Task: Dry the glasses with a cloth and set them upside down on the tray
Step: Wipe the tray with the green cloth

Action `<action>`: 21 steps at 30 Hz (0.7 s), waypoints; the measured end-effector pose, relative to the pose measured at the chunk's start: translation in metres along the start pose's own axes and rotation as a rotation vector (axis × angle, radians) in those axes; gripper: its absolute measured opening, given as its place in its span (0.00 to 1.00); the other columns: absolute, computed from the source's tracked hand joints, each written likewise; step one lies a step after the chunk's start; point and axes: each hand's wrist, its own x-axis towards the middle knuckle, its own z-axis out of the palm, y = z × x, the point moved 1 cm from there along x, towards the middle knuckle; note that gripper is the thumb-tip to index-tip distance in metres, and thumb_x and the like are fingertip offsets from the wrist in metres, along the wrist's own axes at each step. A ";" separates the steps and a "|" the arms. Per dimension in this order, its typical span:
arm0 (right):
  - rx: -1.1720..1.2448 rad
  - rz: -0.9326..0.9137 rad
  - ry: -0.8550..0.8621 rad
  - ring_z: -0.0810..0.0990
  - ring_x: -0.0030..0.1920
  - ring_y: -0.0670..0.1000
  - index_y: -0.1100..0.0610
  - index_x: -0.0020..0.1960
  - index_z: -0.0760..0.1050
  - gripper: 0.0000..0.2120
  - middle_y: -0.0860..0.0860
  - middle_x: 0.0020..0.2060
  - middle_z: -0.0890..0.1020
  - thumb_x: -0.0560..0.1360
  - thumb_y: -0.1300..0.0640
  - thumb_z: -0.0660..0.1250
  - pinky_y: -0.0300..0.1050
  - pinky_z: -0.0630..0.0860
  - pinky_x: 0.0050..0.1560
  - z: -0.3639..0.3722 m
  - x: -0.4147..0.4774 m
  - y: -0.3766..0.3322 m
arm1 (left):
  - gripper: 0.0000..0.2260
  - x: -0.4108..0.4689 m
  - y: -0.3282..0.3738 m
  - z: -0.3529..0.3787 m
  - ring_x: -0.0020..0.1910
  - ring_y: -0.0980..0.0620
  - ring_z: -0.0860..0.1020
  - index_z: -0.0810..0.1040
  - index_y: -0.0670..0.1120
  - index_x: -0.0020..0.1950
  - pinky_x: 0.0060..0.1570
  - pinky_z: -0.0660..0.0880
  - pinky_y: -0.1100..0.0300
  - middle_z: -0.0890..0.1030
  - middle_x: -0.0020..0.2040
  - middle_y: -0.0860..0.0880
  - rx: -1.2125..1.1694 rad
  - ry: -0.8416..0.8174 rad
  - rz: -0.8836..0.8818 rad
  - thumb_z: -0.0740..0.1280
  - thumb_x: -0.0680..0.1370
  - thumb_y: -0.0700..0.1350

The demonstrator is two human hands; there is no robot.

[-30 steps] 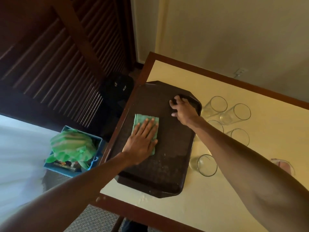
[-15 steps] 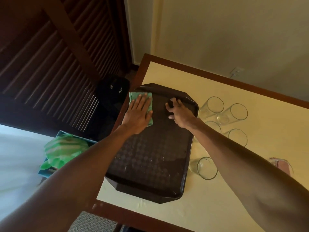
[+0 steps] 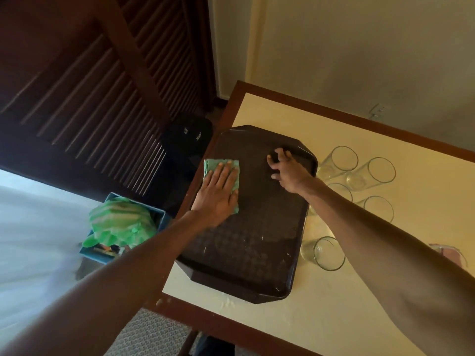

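Observation:
A dark brown tray (image 3: 246, 255) lies at the left end of the cream table. My left hand (image 3: 218, 192) presses flat on a folded green cloth (image 3: 211, 165) on the tray's far left part. My right hand (image 3: 285, 170) rests with spread fingers on the tray's far right corner. Several clear glasses stand upright on the table right of the tray: two at the back (image 3: 343, 160) (image 3: 379, 172), two partly behind my right forearm (image 3: 377, 209), and one nearer (image 3: 327, 253).
The table (image 3: 321, 317) has a dark wooden rim. A blue bin (image 3: 108, 253) with a green bag stands on the floor left of the table, near a black bag (image 3: 187, 134). A pinkish object (image 3: 449, 253) shows beyond my right forearm.
My left hand slid the cloth from the tray's middle up to its far left corner, then back down a little. My right hand stays on the tray's far right corner.

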 end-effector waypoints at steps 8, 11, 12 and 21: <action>0.051 0.010 -0.005 0.49 0.80 0.60 0.53 0.80 0.56 0.29 0.54 0.80 0.49 0.83 0.48 0.61 0.59 0.58 0.77 0.003 -0.002 0.001 | 0.29 0.001 -0.007 0.002 0.84 0.47 0.40 0.43 0.48 0.85 0.82 0.43 0.44 0.42 0.85 0.47 0.020 -0.008 0.054 0.45 0.85 0.55; 0.034 0.008 0.011 0.50 0.79 0.60 0.54 0.80 0.57 0.29 0.55 0.79 0.50 0.82 0.48 0.62 0.60 0.61 0.76 0.002 -0.003 -0.001 | 0.29 -0.053 -0.001 0.015 0.83 0.49 0.38 0.44 0.50 0.85 0.82 0.41 0.45 0.42 0.85 0.49 -0.019 -0.016 0.070 0.44 0.85 0.56; 0.020 0.005 0.010 0.51 0.79 0.60 0.54 0.80 0.57 0.29 0.56 0.79 0.50 0.83 0.48 0.61 0.60 0.61 0.75 0.002 -0.004 -0.002 | 0.29 -0.067 0.004 0.019 0.83 0.50 0.36 0.43 0.50 0.85 0.81 0.39 0.45 0.41 0.85 0.50 -0.021 -0.032 0.063 0.42 0.85 0.58; -0.113 -0.030 0.023 0.58 0.76 0.59 0.52 0.78 0.61 0.29 0.56 0.76 0.57 0.81 0.43 0.62 0.58 0.71 0.67 -0.010 -0.005 0.001 | 0.28 -0.040 0.084 0.044 0.82 0.49 0.34 0.40 0.53 0.85 0.82 0.39 0.43 0.39 0.84 0.53 -0.043 -0.040 0.070 0.43 0.87 0.60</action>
